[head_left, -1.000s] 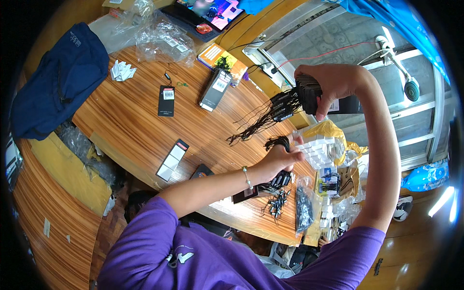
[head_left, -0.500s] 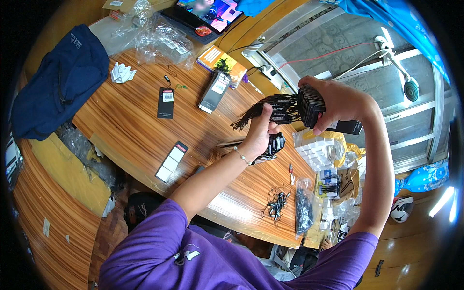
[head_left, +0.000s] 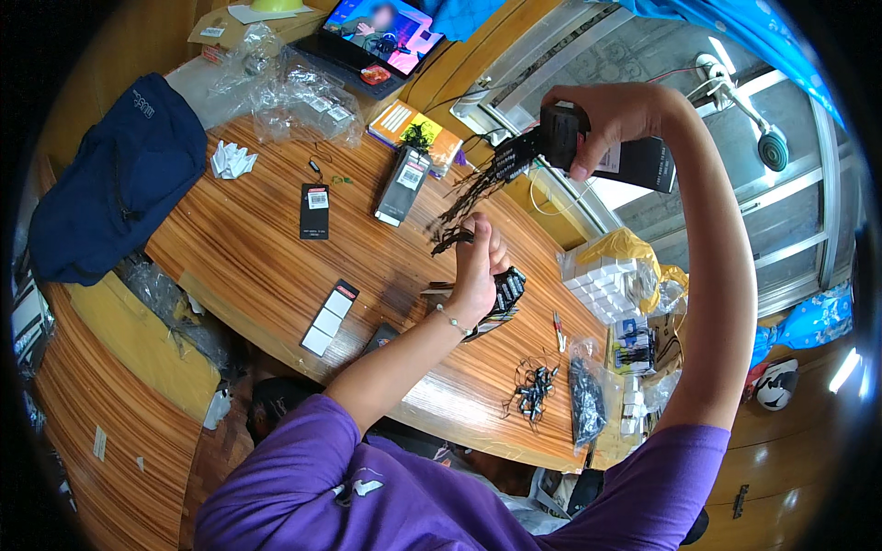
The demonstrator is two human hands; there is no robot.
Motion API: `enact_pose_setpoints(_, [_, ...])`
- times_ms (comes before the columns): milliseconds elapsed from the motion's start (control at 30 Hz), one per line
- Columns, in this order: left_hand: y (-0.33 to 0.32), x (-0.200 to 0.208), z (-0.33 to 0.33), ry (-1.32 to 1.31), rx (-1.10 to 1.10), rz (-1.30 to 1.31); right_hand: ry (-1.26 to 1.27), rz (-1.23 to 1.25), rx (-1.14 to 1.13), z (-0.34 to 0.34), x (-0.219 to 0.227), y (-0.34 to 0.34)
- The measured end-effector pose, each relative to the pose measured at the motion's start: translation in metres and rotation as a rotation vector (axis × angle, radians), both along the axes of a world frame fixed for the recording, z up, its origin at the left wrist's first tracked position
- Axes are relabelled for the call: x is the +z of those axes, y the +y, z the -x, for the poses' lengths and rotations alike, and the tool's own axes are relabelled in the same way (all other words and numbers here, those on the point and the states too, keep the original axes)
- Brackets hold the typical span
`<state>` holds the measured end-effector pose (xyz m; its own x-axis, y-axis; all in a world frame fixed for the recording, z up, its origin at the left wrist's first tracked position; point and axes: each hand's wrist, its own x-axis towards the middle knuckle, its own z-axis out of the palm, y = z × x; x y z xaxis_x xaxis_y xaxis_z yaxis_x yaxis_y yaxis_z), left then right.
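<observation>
My right hand (head_left: pixel 611 124) is raised at the upper right, gripping a thick stack of black hang tags (head_left: pixel 562 133). Black cords (head_left: pixel 491 179) with small plastic seals trail from that stack toward the lower left. Below it, my left hand (head_left: pixel 478 271) is closed around a bunch of black strings (head_left: pixel 450 241) that pokes out past the thumb. Right beside that hand is another pile of black tags and seals (head_left: pixel 508 292); whether the hand supports it or it lies on the table is partly hidden by the wrist.
On the wooden table (head_left: pixel 266 248) lie a black tag with a barcode (head_left: pixel 315 211), a tag stack (head_left: pixel 402 188), a tag with white panels (head_left: pixel 329 319), loose black strings (head_left: pixel 533 390) and a bagged bundle (head_left: pixel 586 395). White boxes (head_left: pixel 602 285) stand at right, a laptop (head_left: pixel 381 37) at the back.
My right hand has lifted the tag stack up and away from my left hand, so the cords now hang more steeply. My left hand has closed and lowered slightly.
</observation>
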<state>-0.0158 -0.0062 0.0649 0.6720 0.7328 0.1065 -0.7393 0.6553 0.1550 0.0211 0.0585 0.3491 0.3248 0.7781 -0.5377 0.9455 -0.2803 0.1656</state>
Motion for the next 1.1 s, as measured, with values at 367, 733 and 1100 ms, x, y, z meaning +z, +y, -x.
enact_pose_setpoints(367, [0.012,0.017,0.0,-0.191,-0.11,-0.257,0.704,-0.053,-0.006,-0.032,-0.043,-0.017])
enact_pose_setpoints(733, [0.016,0.009,0.001,-0.115,-0.059,-0.311,0.49,0.071,-0.07,-0.038,-0.046,-0.036])
enact_pose_setpoints(1100, [0.032,0.008,0.002,-0.082,-0.014,-0.113,0.31,0.103,-0.052,-0.016,-0.046,-0.036])
